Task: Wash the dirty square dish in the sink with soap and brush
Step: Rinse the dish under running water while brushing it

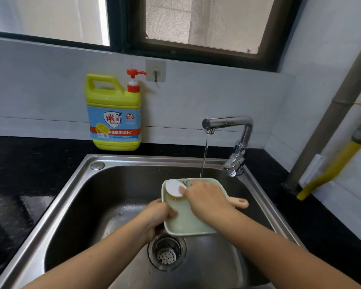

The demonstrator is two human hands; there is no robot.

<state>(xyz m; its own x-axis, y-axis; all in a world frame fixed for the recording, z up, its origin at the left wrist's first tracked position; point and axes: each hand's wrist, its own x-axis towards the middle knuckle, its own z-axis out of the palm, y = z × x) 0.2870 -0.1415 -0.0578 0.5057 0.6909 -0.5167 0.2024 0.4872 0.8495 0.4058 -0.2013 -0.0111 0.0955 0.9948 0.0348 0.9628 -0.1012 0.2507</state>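
1. The right hand [204,200] is curled round the handle of a brush [176,190], gripping it with the fingers folded over the top; the pale wooden end of the handle sticks out past the wrist to the right.
2. The brush's round white head sits at the far left corner of the square dish [183,223], its tan bristles pressed down against the dish's inner surface.
3. The left hand [156,217] grips the dish's left rim, thumb lying over the edge on the inside and the fingers wrapped underneath.
4. The dish is pale green with a small dark pattern at its far edge, held tilted inside the sink [75,195], above the drain strainer [167,252].
5. A thin stream of water [204,157] runs from the chrome tap [229,123] and lands at the dish's far rim, just behind the right hand.
6. A yellow soap bottle [115,113] with a red pump stands upright on the black table [25,163] behind the sink's left corner, against the white wall, well apart from both hands.
7. A wall hook [155,71] is fixed beside the pump, under the dark-framed window [204,26].
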